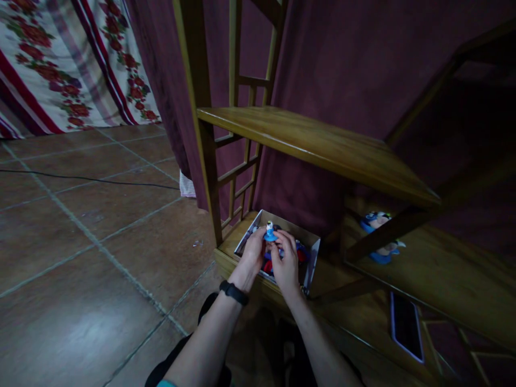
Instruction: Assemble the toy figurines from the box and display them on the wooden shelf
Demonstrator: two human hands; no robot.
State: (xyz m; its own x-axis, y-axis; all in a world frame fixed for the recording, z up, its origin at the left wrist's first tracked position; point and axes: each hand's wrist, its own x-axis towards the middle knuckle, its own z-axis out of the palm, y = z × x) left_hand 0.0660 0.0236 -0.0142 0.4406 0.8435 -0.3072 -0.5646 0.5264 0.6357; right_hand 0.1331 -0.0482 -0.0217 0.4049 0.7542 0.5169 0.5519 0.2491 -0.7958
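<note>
A small blue-and-white toy figurine (270, 232) on a round blue base is held upright between both hands, above an open box. My left hand (253, 250) is closed on the figurine's left side, a dark band around its wrist. From the right, the fingers of my right hand (287, 260) pinch at the base's edge. Below them, the white-edged box (313, 269) stands on the low wooden shelf, with several red, blue and dark small items in it. My hands partly cover what lies inside.
A wooden shelf board (318, 137) juts out above the box. To the right, more figurines (381, 252) on blue bases stand on a lower board, partly behind a post. A phone (406, 327) lies at lower right. A black cable (92, 179) crosses the tiled floor.
</note>
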